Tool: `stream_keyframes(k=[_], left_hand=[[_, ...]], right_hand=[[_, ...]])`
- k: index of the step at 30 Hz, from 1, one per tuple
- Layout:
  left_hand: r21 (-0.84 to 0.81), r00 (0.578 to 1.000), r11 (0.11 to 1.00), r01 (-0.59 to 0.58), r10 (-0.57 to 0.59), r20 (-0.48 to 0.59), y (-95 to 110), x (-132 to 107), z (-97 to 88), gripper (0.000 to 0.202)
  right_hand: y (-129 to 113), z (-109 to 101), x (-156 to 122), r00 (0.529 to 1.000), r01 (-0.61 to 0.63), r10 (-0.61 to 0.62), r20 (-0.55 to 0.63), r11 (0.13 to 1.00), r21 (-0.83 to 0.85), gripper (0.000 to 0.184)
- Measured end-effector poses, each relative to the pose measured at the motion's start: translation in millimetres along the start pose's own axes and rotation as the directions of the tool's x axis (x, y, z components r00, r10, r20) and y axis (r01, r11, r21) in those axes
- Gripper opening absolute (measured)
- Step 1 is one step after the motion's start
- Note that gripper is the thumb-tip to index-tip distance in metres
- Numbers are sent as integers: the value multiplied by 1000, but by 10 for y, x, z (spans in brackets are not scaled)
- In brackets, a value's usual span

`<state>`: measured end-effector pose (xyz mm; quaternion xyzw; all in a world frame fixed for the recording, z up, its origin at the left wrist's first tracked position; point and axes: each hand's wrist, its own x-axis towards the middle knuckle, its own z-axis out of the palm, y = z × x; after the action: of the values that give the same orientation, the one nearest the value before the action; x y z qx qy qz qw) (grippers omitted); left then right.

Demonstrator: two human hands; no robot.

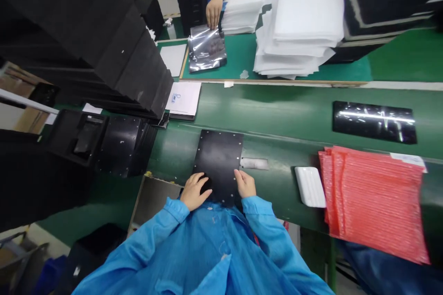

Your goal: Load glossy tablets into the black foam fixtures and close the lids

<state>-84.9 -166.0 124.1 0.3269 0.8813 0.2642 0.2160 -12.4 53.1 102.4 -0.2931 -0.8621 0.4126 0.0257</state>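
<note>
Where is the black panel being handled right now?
In the head view, the black panel is just below centre, at the near edge of the green table, between the left hand and right hand.

A smooth, dark-green workbench (pixel 273 108) carried several flat things.
On it lay a black rectangular plate with pale edge dots (pixel 218 156), a narrow silvery strip (pixel 255 163) just beside it, a rounded white oblong object (pixel 310 186), a pile of red bubble-wrap sheets (pixel 377 203) and, farther back, a glossy black rectangular panel (pixel 374 122).
</note>
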Motion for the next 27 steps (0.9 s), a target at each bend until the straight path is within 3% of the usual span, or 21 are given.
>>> stream_keyframes(k=[5,8,10,12,13,15,16,19,21,23,25,26,27], left_hand=[[37,960,962,270,-266,-86,-158,78,167,74],[40,960,959,279,-277,-39,-219,118,315,83],[86,971,967,239,-239,-1,-235,136,315,84],[177,986,971,160,-165,19,-305,179,93,79],[231,992,965,122,-127,8,-385,214,-125,75],[330,991,936,124,-99,-92,-662,287,-758,65],[356,974,915,191,-130,-188,-857,311,-1137,61],[263,826,851,455,-293,-481,-1549,267,-2165,52],[83,675,808,584,-426,-603,-1951,158,-2500,49],[-94,500,726,681,-555,-664,-2200,28,-2486,49],[-190,361,633,751,-634,-684,-2297,-107,-2255,56],[-209,330,604,769,-655,-680,-2308,-175,-2122,62],[-219,329,598,771,-669,-666,-2309,-242,-2003,67]], right_hand=[[65,-113,235,964,-79,183,193,889,-451,48],[12,-151,261,947,-34,194,257,854,-519,46],[-4,-166,245,948,-21,187,256,843,-538,47],[14,-170,222,955,-25,183,232,833,-552,45],[33,-166,214,960,-22,173,222,832,-555,44],[68,-137,212,965,-7,152,212,828,-561,43],[72,-107,220,968,-1,143,207,823,-568,43],[-50,67,264,974,32,103,200,816,-576,46],[-288,265,289,961,134,16,277,847,-514,46],[-658,531,296,920,252,-81,383,871,-421,49],[-1119,852,304,874,323,-138,465,881,-346,52],[-1362,1026,319,853,342,-156,498,888,-308,52],[-1599,1202,344,826,356,-178,535,900,-250,51]])
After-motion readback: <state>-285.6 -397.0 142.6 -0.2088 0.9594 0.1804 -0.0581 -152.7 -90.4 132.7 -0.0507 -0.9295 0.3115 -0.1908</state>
